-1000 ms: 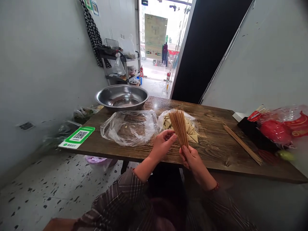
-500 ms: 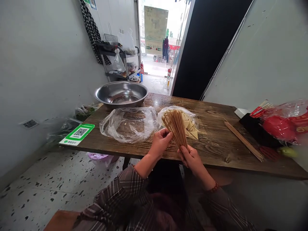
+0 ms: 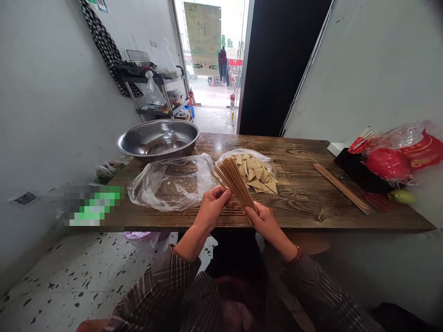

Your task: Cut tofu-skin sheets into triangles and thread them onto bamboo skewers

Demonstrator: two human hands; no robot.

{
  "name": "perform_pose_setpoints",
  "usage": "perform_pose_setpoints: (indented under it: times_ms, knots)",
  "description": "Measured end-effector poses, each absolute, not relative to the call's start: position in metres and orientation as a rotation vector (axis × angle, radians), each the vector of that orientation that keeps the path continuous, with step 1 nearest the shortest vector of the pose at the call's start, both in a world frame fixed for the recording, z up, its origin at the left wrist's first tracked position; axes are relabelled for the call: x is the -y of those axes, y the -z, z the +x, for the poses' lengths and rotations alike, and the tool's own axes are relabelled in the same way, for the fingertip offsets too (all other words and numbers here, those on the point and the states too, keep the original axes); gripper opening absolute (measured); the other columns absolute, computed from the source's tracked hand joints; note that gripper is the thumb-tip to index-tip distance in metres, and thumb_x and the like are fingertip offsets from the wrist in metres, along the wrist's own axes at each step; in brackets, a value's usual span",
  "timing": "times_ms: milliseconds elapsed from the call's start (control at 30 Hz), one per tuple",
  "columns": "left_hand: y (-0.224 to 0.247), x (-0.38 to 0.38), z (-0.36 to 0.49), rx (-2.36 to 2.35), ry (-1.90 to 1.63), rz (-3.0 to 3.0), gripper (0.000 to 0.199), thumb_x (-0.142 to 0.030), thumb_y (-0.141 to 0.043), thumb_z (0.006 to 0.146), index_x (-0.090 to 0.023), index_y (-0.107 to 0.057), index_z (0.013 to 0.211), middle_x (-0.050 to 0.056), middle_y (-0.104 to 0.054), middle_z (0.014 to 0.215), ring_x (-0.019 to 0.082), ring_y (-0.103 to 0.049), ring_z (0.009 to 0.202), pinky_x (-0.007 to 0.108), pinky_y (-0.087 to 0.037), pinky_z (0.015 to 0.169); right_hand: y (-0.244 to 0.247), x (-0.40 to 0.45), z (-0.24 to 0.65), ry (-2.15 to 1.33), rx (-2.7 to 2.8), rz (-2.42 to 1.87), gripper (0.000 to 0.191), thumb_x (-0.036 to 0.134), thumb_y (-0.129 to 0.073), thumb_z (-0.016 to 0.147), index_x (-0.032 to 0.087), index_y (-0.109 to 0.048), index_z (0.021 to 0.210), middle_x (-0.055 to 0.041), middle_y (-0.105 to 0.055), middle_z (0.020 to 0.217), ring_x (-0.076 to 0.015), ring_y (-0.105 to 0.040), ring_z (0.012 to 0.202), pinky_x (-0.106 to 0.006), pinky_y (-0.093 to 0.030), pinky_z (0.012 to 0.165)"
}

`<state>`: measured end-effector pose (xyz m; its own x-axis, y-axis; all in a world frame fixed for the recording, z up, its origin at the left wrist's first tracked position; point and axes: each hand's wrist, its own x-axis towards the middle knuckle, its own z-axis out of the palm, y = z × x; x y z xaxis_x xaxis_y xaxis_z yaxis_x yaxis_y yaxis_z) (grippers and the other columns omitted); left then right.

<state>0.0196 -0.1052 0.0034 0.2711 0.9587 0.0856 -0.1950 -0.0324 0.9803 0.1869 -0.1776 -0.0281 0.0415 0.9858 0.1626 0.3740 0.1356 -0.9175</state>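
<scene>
A fanned bundle of thin brown sticks (image 3: 237, 182) is in my right hand (image 3: 262, 218), whose fingers wrap round its lower end. My left hand (image 3: 212, 205) pinches at the bundle's left side, thumb against a stick there. Behind the sticks lies a heap of pale triangular pieces (image 3: 258, 171) on a clear plastic bag. To the left of it an open, crumpled clear bag (image 3: 148, 191) rests on the wooden table (image 3: 297, 203). More sticks (image 3: 341, 186) lie in a row on the table at the right.
A wide metal basin (image 3: 159, 138) stands at the table's back left. A pixelated green-and-white card (image 3: 97, 205) is at the left edge. On the right are a black box (image 3: 360, 173), red packaging (image 3: 387, 165) and a greenish fruit (image 3: 403, 196).
The view has turned to the right, so table and objects appear farther left. The bundle tilts more to the left and more of the triangular pieces show beside it.
</scene>
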Motion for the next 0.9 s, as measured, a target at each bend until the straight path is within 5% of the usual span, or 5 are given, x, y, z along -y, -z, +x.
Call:
perform_pose_setpoints:
  times_ms: [433,900]
  knots:
    - [-0.005,0.113,0.033,-0.723,-0.952,1.237,0.040,-0.049,-0.080,0.070,-0.012,-0.071,0.081,0.001,-0.062,0.070,0.010,-0.053,0.061,0.023,-0.042,0.054,0.037,0.185,0.198,-1.104,1.391,-1.303,0.043,0.059,-0.046,0.095,0.021,-0.054,0.077,0.0071,-0.044,0.046,-0.0084,-0.036,0.037,-0.024,-0.028,0.041]
    - [0.002,0.128,0.052,-0.817,-1.213,0.980,0.030,-0.041,-0.077,0.073,-0.015,-0.064,0.079,-0.003,-0.055,0.070,0.006,-0.043,0.056,0.020,-0.034,0.048,0.031,0.183,0.198,-1.182,1.346,-1.244,0.048,0.064,-0.044,0.093,0.020,-0.054,0.077,0.0051,-0.053,0.049,-0.0065,-0.039,0.033,-0.020,-0.028,0.035]
